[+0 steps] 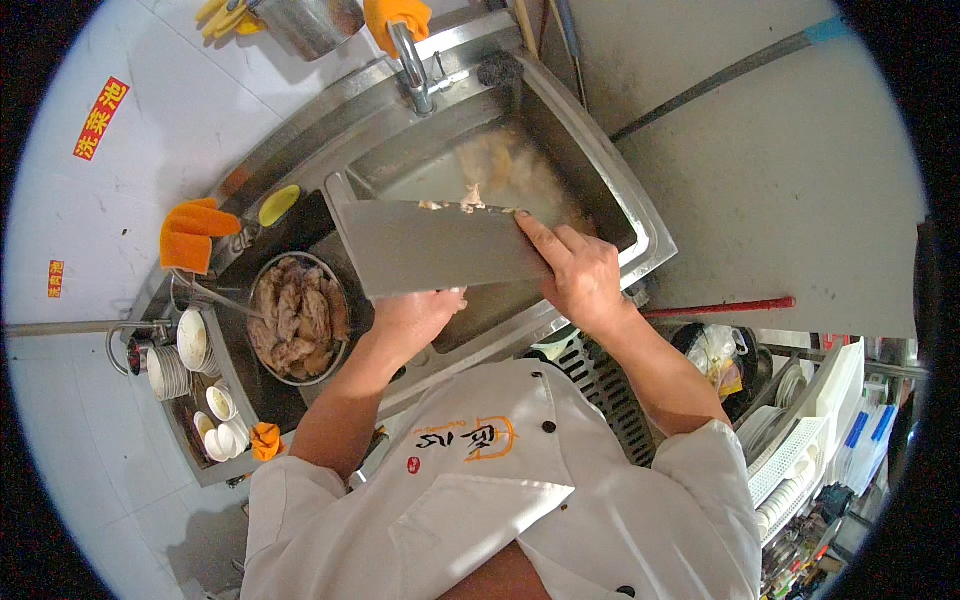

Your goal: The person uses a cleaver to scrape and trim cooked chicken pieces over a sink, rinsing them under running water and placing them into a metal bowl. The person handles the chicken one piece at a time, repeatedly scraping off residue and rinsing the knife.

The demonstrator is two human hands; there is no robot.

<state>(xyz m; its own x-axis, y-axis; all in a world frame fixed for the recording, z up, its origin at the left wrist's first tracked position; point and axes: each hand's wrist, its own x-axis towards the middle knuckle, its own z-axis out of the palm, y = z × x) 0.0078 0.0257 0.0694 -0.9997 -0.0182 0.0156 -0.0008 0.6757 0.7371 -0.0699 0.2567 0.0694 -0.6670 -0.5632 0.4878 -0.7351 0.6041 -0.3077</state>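
A broad cleaver blade [442, 247] lies across the view above the steel sink, with pale scraps [472, 199] along its far edge. My right hand [581, 270] is at the blade's right end, index finger stretched along the edge; the handle is hidden. My left hand [420, 319] is under the near side of the blade, fingers mostly covered by it, so its grip does not show. Beyond the blade, the right sink basin [420, 157] holds cloudy water with pale pieces [499, 161] in it. To the left, a round container [346, 315] is full of raw meat pieces [296, 315].
A faucet [412, 71] with an orange cloth [401, 19] stands at the back rim. Another orange cloth [195, 232] and a yellow-green oval item [279, 206] are at left. Stacked white bowls [169, 371] stand lower left; a dish rack [787, 457] is at right.
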